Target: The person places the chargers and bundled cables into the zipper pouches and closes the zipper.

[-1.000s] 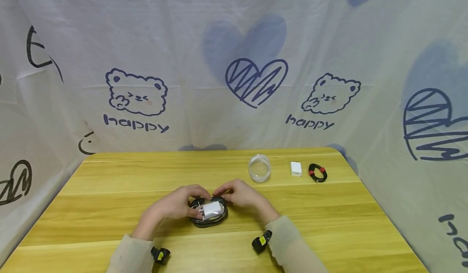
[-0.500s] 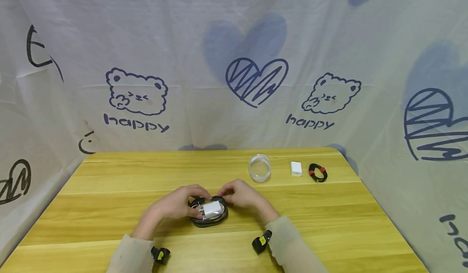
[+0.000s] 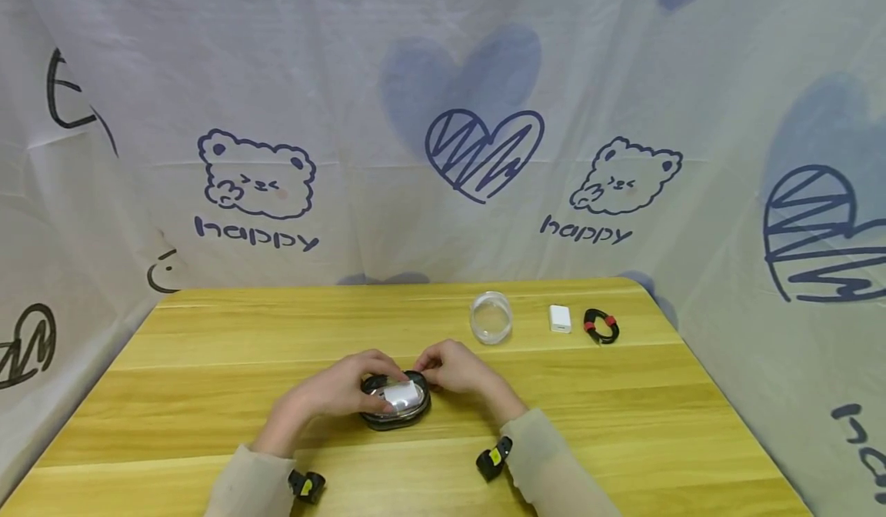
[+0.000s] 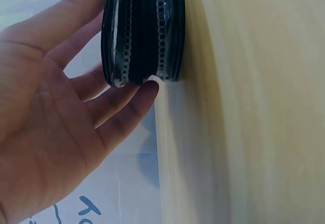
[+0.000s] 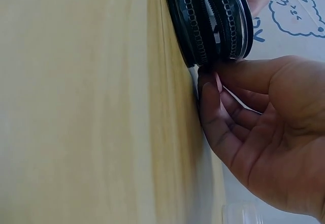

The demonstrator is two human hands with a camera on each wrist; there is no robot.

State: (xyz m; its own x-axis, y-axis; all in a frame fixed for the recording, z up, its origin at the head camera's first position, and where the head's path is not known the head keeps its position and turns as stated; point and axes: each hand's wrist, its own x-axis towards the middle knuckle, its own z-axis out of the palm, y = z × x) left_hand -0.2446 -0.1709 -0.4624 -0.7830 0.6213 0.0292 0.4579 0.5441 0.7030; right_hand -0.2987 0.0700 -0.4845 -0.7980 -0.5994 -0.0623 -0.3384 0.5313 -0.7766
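Observation:
A small black zippered case [image 3: 393, 424] with a clear top sits on the table, a white block [image 3: 401, 395] showing through it. From the left end, my left hand [image 3: 339, 386] holds the case, thumb at the near side of the top and fingers over the far side. At the far right end my right hand [image 3: 459, 368] has thumb and forefinger pinched together at the zipper. The right wrist view shows the zipper [image 5: 207, 23] parted, with something white in the gap; the pull is hidden by the fingertips [image 5: 210, 89].
Behind the right hand, a round clear container [image 3: 491, 318] stands on the wooden table [image 3: 554, 394]. Right of it lie a white charger plug [image 3: 560, 318] and a coiled black cable [image 3: 601, 327] with red ties. A printed curtain [image 3: 374, 209] hangs behind the table.
My right fingertips have moved slightly right along the case's far edge. My left thumb and fingers have shifted a little right over the clear top. The case stays in place.

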